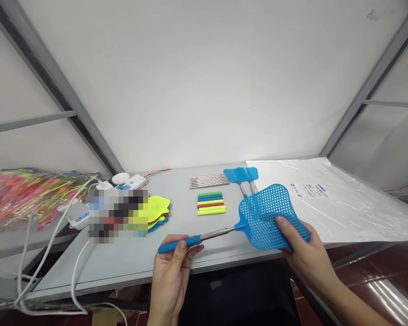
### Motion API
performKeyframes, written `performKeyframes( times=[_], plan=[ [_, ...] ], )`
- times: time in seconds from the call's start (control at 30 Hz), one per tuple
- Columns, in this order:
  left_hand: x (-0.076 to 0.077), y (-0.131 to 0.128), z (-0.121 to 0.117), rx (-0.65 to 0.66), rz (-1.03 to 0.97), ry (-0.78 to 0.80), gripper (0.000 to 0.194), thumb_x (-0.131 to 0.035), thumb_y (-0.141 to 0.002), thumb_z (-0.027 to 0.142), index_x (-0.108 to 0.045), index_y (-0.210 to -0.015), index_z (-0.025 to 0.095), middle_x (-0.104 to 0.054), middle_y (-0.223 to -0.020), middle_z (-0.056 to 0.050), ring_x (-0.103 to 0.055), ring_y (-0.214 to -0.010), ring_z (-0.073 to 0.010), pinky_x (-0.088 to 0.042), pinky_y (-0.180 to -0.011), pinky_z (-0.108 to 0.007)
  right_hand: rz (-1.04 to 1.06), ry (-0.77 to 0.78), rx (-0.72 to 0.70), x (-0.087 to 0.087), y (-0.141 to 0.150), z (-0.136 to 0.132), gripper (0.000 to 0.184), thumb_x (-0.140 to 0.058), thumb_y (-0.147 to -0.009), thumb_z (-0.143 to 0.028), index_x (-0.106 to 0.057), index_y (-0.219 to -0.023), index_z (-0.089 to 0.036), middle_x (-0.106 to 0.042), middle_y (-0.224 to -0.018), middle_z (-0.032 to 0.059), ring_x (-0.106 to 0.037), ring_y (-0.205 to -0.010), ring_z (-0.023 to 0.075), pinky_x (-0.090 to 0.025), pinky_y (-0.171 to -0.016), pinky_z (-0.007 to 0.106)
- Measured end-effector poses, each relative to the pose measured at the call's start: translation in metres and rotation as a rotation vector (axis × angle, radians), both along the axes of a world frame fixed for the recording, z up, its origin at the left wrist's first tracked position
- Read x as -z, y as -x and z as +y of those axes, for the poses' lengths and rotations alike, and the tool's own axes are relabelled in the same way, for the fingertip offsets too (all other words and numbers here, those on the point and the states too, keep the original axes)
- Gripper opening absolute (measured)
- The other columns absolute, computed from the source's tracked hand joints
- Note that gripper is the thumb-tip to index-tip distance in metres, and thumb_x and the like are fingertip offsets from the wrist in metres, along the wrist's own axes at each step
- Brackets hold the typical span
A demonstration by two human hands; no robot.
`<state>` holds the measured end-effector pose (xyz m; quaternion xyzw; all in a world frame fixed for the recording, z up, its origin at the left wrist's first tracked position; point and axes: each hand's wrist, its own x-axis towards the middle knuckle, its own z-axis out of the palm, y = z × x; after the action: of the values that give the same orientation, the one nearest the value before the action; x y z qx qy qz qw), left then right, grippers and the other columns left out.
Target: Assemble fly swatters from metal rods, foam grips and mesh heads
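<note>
Our grey surface [122, 267] bears rods [209, 181] and tubes [211, 205] in rows, presumably for easy picking, while near its front edge we hold a swatter [240, 226], left hand [172, 271] gripping the handle [193, 240], right hand [304, 253] clasping the head [265, 215], likely for steadiness.

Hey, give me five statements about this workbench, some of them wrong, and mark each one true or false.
1. The left hand holds a blue handle. True.
2. The right hand grips a red mesh head. False: it grips a blue mesh head.
3. The metal rods lie farther from the person than the row of coloured tubes. True.
4. Every tube in that row is yellow. False: green, blue and red ones lie there too.
5. The white plastic sheet is at the left end of the table. False: it is at the right.
</note>
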<state>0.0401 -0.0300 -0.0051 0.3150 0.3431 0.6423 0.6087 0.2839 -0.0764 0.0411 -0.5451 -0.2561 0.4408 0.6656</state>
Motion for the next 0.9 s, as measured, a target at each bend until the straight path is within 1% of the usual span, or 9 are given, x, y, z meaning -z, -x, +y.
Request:
performKeyframes(
  times=[0.07,0.17,0.3,0.37,0.47,0.63,0.7,0.8,0.9],
  plan=[
    [0.000,0.006,0.000,0.035,0.066,-0.026,0.023,-0.082,-0.073,0.031,-0.067,-0.083,0.018,-0.070,-0.080,0.000,-0.070,-0.081,-0.0185,-0.060,-0.081,-0.036,0.055,-0.030,-0.081,0.001,-0.008,0.002,0.041,-0.081,-0.068,-0.047,-0.051,-0.064,-0.019,-0.041,-0.051,-0.0063,-0.037,-0.047,0.0073,-0.036,-0.046,0.023],
    [0.002,0.005,0.000,0.062,0.127,-0.064,0.020,-0.080,-0.074,0.031,-0.065,-0.078,0.018,-0.067,-0.078,0.002,-0.070,-0.078,-0.0174,-0.059,-0.082,-0.034,0.124,-0.154,-0.342,0.010,-0.010,0.004,0.040,-0.072,-0.077,-0.049,-0.046,-0.066,-0.020,-0.034,-0.052,-0.0080,-0.032,-0.045,0.0065,-0.033,-0.046,0.024],
    [0.002,-0.022,-0.008,0.084,0.225,-0.068,0.022,-0.071,-0.083,0.040,-0.064,-0.079,0.019,-0.067,-0.070,0.002,-0.068,-0.072,-0.0150,-0.055,-0.080,-0.030,-0.113,-0.190,-0.637,0.018,0.011,0.004,0.031,-0.066,-0.085,-0.046,-0.056,-0.103,-0.023,-0.049,-0.072,-0.0033,-0.045,-0.056,0.0100,-0.039,-0.054,0.026],
    [-0.003,-0.040,-0.014,0.174,0.422,-0.097,0.023,-0.071,-0.083,0.041,-0.067,-0.082,0.019,-0.068,-0.069,0.001,-0.066,-0.071,-0.0159,-0.054,-0.074,-0.027,-0.264,-0.143,-0.639,0.015,0.021,0.007,0.032,-0.056,-0.092,-0.047,-0.055,-0.113,-0.023,-0.051,-0.075,-0.0024,-0.048,-0.061,0.0114,-0.041,-0.060,0.027],
    [-0.017,-0.060,-0.019,0.242,0.777,-0.266,0.019,-0.066,-0.087,0.040,-0.071,-0.084,0.021,-0.069,-0.074,-0.001,-0.063,-0.070,-0.0165,-0.051,-0.068,-0.028,-0.479,-0.142,-0.537,0.003,0.021,0.016,0.037,-0.043,-0.095,-0.053,-0.058,-0.090,-0.020,-0.048,-0.067,-0.0019,-0.049,-0.064,0.0140,-0.041,-0.064,0.028],
    [-0.033,-0.059,-0.004,0.274,1.141,-0.679,0.022,-0.057,-0.093,0.034,-0.070,-0.109,0.025,-0.070,-0.109,-0.005,-0.058,-0.105,-0.0241,-0.048,-0.094,-0.041,-0.928,0.023,-0.390,-0.017,-0.025,0.049,0.042,-0.038,-0.095,-0.055,-0.047,-0.071,-0.021,-0.050,-0.066,-0.0013,-0.048,-0.064,0.0157,-0.038,-0.061,0.028],
    [-0.028,-0.050,0.007,0.239,1.209,-0.715,0.025,-0.055,-0.095,0.034,-0.067,-0.114,0.024,-0.068,-0.115,-0.005,-0.055,-0.110,-0.0243,-0.046,-0.097,-0.043,-1.134,0.188,-0.355,-0.018,-0.051,0.067,0.046,-0.031,-0.095,-0.056,-0.043,-0.068,-0.021,-0.051,-0.066,-0.0007,-0.049,-0.065,0.0164,-0.037,-0.061,0.029],
    [-0.014,-0.033,0.027,0.144,1.274,-0.720,0.022,-0.051,-0.097,0.031,-0.067,-0.110,0.023,-0.068,-0.113,-0.005,-0.055,-0.110,-0.0232,-0.047,-0.098,-0.042,-1.225,0.320,-0.370,-0.014,-0.084,0.098,0.048,-0.032,-0.095,-0.055,-0.045,-0.064,-0.021,-0.054,-0.064,0.0012,-0.049,-0.061,0.0169,-0.036,-0.059,0.031],
    [0.002,-0.015,0.044,0.017,1.327,-0.726,0.020,-0.051,-0.096,0.029,-0.068,-0.106,0.023,-0.069,-0.110,-0.004,-0.055,-0.110,-0.0238,-0.047,-0.097,-0.043,-1.280,0.429,-0.432,-0.004,-0.102,0.127,0.046,-0.037,-0.097,-0.048,-0.055,-0.068,-0.017,-0.059,-0.068,0.0029,-0.054,-0.062,0.0163,-0.043,-0.063,0.032]
  ],
)
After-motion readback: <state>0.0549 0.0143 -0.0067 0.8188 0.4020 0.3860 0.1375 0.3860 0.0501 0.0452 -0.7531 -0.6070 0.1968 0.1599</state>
